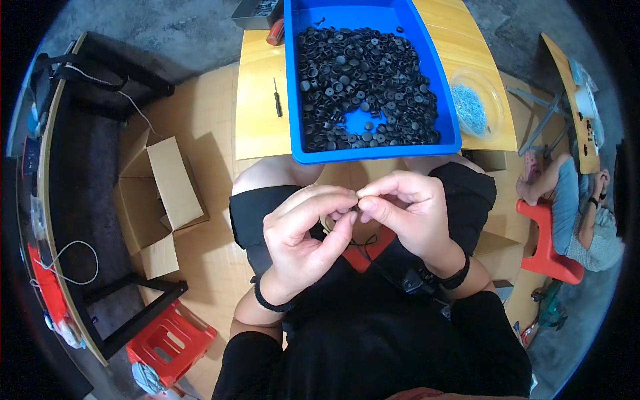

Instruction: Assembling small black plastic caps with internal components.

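Over my lap, my left hand (298,227) and my right hand (415,217) meet fingertip to fingertip. Both are closed in a pinch around something tiny and dark, mostly hidden by the fingers. Just beyond them is a deep blue tray (377,157) on a yellow wooden table (259,137). It holds a heap of small round black caps (363,73), with a patch of blue bottom showing near the front. To its right, a clear round bowl (495,107) contains many small, thin light-blue pieces (469,110). Left of the tray lies a slim screwdriver with a dark handle (278,107).
A red-handled tool (275,32) and a dark grey bin (257,15) are at the table's far left. An open cardboard box (175,183) sits on the floor to my left, near a red stool (170,343). Another person (590,237) sits at the right on a red stool (548,250).
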